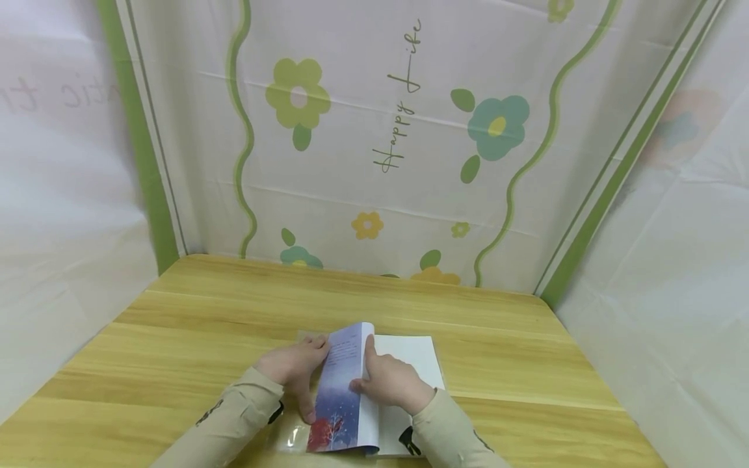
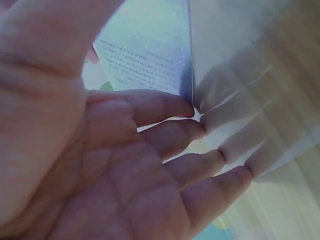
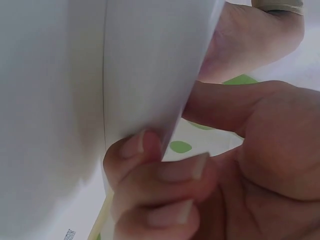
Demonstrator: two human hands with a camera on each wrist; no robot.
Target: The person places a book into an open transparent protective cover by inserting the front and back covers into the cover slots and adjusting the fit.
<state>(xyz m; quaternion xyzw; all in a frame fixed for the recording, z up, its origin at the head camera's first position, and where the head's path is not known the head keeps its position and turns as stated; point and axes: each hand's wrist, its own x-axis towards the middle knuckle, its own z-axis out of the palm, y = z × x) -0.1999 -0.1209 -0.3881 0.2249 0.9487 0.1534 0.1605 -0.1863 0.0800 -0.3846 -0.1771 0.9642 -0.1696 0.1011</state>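
Note:
A booklet lies on the table, white on the right side. Its purple-blue printed page, with a red tree scene at the bottom, curves up and over to the left. My right hand pinches this page by its curved right side; the right wrist view has the thumb and fingers on opposite faces of the white sheet. Along the page's left edge rests my left hand, thumb and fingers spread. In the left wrist view its fingertips touch a glossy clear plastic sheet beside the printed text.
The wood-grain table extends around the booklet on every side. A white cloth with flower prints hangs behind its back edge, and white cloth panels stand at both sides.

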